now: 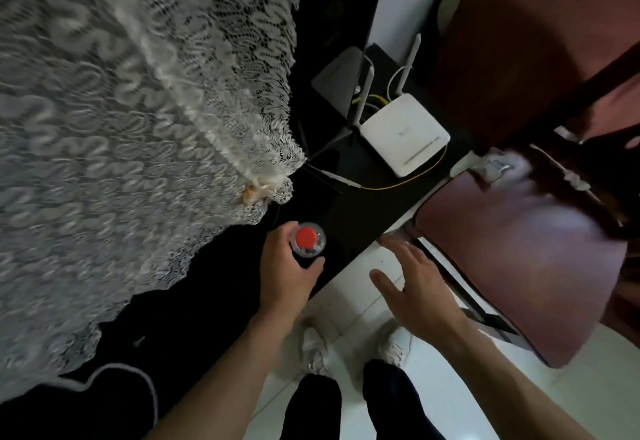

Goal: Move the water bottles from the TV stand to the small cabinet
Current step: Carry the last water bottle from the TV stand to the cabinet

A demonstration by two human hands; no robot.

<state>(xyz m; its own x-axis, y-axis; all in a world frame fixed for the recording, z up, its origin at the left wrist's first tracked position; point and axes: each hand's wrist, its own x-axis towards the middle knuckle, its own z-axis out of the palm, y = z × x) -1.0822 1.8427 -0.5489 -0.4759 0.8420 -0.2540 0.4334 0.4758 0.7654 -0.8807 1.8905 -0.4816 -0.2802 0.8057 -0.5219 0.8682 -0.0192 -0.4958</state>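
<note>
On the far left, a white lace cloth (121,127) covers most of the TV stand (349,211), and only a dark, glossy part of the top shows beside it. On this bare part stands a water bottle (308,240) with a red cap, seen from above, just beyond the edge of the lace.

The left hand (289,275) grips this bottle. Its fingers (277,235) curl round the far side of the bottle below the cap and the thumb closes on the near side, so the bottle sits between them. I judge this is the picking-up step: the bottle seems to stand on the stand, not yet carried, though the blur makes it hard to be sure.

Beyond the fingers, further back on the stand, lies a white router (405,134) with antennas and a yellow cable.

To the right, the right hand (415,287) hangs over the white floor with fingers spread and holding nothing. Past its fingertips is a reddish-brown wooden surface (519,259); whether this is the small cabinet I cannot tell.

The next move calls for lifting the bottle straight up, clear of the lace edge and the cable, then carrying it to the cabinet.
</note>
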